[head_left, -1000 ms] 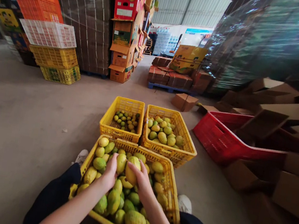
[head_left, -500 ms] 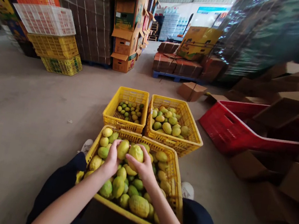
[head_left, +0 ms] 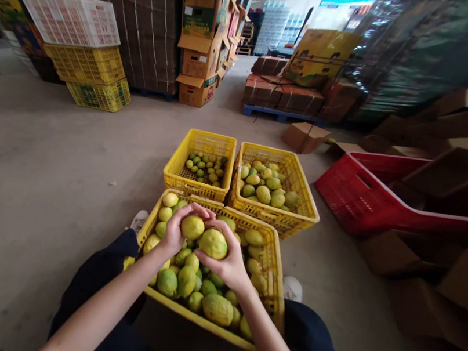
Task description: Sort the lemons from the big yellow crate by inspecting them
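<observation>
A yellow crate [head_left: 271, 304] full of yellow-green lemons sits between my knees on the concrete floor. My left hand [head_left: 173, 232] grips a smaller yellow lemon [head_left: 192, 227] above the pile. My right hand [head_left: 230, 263] grips a larger lemon [head_left: 213, 243] right beside it; the fingertips of both hands touch over the fruit. Beyond stand two more yellow crates: the left crate [head_left: 175, 172] holds small green lemons, the right crate [head_left: 304, 201] holds bigger ones.
A red crate [head_left: 345, 195] lies tilted at the right among flattened cardboard boxes [head_left: 450, 167]. Stacked orange, white and yellow crates [head_left: 80, 53] stand at the far left. Cardboard cartons [head_left: 200, 47] and a loaded blue pallet [head_left: 281, 97] stand behind. Bare floor stretches to the left.
Both hands have lifted a lemon each out of the pile and brought them together higher over the crate. The camera has tilted down a little.
</observation>
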Demonstrator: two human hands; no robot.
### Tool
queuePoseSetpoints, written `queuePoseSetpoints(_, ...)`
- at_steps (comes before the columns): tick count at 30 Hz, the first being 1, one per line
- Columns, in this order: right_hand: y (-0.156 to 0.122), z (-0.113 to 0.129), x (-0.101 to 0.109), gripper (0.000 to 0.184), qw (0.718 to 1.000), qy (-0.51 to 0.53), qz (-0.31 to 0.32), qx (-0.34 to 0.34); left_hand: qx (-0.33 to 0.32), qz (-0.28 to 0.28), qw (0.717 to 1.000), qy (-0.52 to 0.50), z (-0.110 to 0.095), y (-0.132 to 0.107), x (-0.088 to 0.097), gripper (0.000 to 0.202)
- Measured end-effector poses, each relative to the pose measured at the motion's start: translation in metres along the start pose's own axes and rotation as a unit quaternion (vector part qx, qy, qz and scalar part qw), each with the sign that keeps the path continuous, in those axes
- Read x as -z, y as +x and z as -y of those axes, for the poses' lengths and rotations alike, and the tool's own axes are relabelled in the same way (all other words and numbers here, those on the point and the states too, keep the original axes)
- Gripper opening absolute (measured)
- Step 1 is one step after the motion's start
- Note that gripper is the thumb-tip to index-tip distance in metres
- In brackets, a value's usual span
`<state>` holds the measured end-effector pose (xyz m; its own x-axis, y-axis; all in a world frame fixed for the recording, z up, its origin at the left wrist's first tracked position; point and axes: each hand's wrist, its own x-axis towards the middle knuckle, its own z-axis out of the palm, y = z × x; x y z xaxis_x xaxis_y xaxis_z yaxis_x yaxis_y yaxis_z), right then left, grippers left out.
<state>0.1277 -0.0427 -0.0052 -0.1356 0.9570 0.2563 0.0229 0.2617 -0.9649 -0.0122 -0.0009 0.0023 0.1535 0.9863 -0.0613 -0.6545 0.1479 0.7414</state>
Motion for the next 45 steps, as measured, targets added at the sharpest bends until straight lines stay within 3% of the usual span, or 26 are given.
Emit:
queuePoseSetpoints(6, 0.000, 0.002, -0.001, 0.049, 0.999, 0.031, 0.012, 0.005, 0.010, 0.017, 1.000, 0.005, -0.005, 0.000, -0.003, 0.027)
queuePoseSetpoints(8, 0.002, -0.001, -0.005, 0.050, 0.998, 0.061, -0.003, -0.022, 0.039, -0.010, 0.999, -0.017, -0.005, 0.002, -0.003, 0.026)
queuePoseSetpoints(10, 0.004, -0.005, -0.009, 0.049, 0.988, 0.116, -0.059, -0.080, 0.092, -0.054, 0.993, -0.048, -0.004, 0.005, -0.004, 0.026)
queuePoseSetpoints(13, 0.010, -0.013, -0.011, 0.043, 0.943, 0.225, -0.147, -0.196, 0.157, -0.096, 0.979, -0.092, -0.003, 0.008, -0.003, 0.030)
queuePoseSetpoints(20, 0.020, -0.018, -0.005, 0.040, 0.865, 0.327, -0.137, -0.355, 0.226, -0.161, 0.954, -0.114, 0.006, 0.013, 0.009, 0.030)
queuePoseSetpoints(30, 0.016, -0.013, 0.000, 0.033, 0.863, 0.348, -0.132, -0.343, 0.253, -0.195, 0.934, -0.161, 0.000, 0.015, 0.010, 0.028)
queuePoseSetpoints(34, 0.020, -0.005, 0.006, 0.026, 0.830, 0.368, -0.209, -0.363, 0.242, -0.162, 0.936, -0.195, -0.005, 0.013, 0.011, 0.029)
queuePoseSetpoints(38, 0.023, 0.000, 0.007, 0.015, 0.789, 0.402, -0.247, -0.394, 0.251, -0.110, 0.945, -0.179, 0.000, 0.010, 0.012, 0.028)
queuePoseSetpoints(45, 0.024, 0.000, 0.002, 0.011, 0.791, 0.407, -0.242, -0.387, 0.246, -0.144, 0.952, -0.107, 0.001, 0.013, 0.003, 0.022)
